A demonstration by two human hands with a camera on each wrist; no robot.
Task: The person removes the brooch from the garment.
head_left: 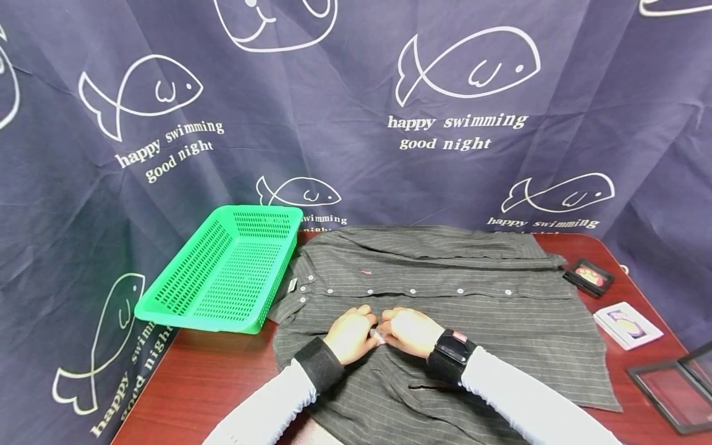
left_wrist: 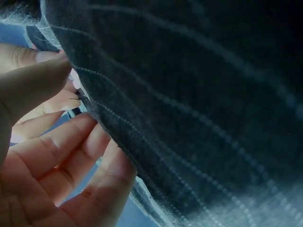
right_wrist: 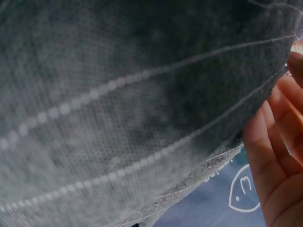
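A dark grey pinstriped button-up shirt (head_left: 473, 318) lies spread on the table, collar to the left and its row of white buttons running across. My left hand (head_left: 350, 337) and right hand (head_left: 411, 332) meet over its near side, fingertips almost touching. Between them shows a small pale pinkish-white patch (head_left: 378, 337), too small to make out. In the left wrist view, my left thumb and fingers (left_wrist: 61, 170) pinch an edge of the striped cloth (left_wrist: 156, 118). The right wrist view has my right fingers (right_wrist: 265, 151) at the cloth's edge, fingertips partly hidden by fabric.
A green plastic basket (head_left: 256, 321) stands at the left, beside the collar. On the right of the red-brown table (head_left: 233, 377) lie a dark case with a paw-like picture (head_left: 589, 276), a white card stack (head_left: 628, 326) and a black-framed clear object (head_left: 673, 395). A blue printed curtain (head_left: 356, 142) hangs behind.
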